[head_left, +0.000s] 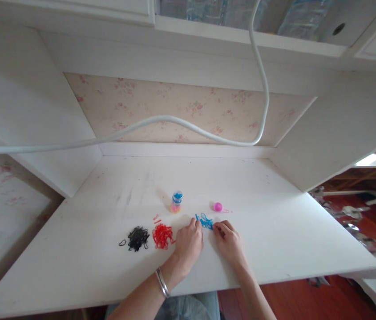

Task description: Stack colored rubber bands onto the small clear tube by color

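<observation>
A small pile of blue rubber bands (204, 221) lies on the white desk between my hands. My left hand (188, 238), with a silver bangle on its wrist, is closed in a pinch at the pile's left edge, and a blue band pokes out at its fingertips. At the right edge, my right hand (229, 242) has its fingers curled in against the blue bands; what they hold is hidden. Left of my left hand is a heap of red rubber bands (163, 236), with a heap of black rubber bands (137, 238) farther left.
Behind the heaps stands a small clear container (176, 201) with blue, pink and yellow contents. A round pink item (218, 207) lies behind the blue pile. A white cable (174, 119) hangs across the view. White panels flank the desk (291, 240).
</observation>
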### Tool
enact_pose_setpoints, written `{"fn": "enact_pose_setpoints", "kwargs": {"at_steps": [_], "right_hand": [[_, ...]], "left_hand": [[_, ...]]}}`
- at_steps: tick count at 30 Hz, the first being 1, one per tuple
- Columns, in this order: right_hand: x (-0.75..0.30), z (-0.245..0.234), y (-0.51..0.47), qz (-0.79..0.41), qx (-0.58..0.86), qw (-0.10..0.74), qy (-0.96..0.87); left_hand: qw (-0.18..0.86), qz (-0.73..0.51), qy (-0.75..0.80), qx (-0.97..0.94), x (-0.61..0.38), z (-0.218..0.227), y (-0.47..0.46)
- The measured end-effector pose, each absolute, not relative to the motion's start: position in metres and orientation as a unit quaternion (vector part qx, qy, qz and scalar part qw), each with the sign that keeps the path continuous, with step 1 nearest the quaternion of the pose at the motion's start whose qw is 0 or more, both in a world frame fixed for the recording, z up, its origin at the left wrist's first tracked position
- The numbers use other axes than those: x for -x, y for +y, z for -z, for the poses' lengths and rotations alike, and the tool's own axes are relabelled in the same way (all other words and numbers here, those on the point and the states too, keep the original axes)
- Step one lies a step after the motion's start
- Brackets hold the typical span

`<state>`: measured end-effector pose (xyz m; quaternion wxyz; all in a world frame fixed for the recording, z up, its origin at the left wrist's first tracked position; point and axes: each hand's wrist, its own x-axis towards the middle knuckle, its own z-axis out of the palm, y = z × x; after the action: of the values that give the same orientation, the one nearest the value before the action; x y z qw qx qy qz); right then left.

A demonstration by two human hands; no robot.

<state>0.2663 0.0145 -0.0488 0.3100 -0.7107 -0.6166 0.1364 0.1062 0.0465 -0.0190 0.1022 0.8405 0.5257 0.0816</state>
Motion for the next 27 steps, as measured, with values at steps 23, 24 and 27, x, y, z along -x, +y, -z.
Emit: {"fn": "enact_pose_setpoints", "kwargs": {"at_steps": [23, 24, 27], "right_hand": [[-0.262, 0.049, 0.015, -0.116, 0.740, 0.328, -0.575], [-0.262, 0.049, 0.015, -0.115, 0.742, 0.327, -0.574], [-0.261, 0.049, 0.015, -0.111, 0.742, 0.330, -0.573]], "left_hand": [[0.073, -0.103, 0.529, -0.839, -0.095, 0.004, 0.045], [0.070, -0.108, 0.529, -0.839, -0.092, -0.001, 0.045], [0.058, -0.138, 0.530, -0.835, -0.078, -0.021, 0.044]]}}
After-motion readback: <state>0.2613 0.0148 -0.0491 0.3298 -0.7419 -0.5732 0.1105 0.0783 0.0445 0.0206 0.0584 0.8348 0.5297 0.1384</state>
